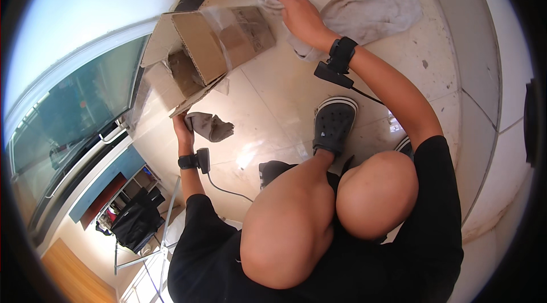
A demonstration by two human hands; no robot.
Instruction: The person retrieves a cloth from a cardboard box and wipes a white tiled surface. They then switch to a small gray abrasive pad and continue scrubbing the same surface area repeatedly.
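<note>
The cardboard box (199, 43) partly hides the left hand (183, 132); the cloth (269, 0) under the right hand (305, 18) is blurred.

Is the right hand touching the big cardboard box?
No, the right hand is at a crumpled pale cloth, with floor showing between that hand and the cardboard box.

Box (199, 41): matt cardboard; tape (220, 39): glossy plastic. Floor (268, 95): glossy tile. Large rag (370, 15): matt cloth.

Over on the left I see a greenish glass panel (80, 103), with some black fabric (137, 220) nearer, beside a thin metal frame (166, 243). An orange-brown panel (74, 269) shows at near left; pale tiles (476, 75) line the right.
</note>
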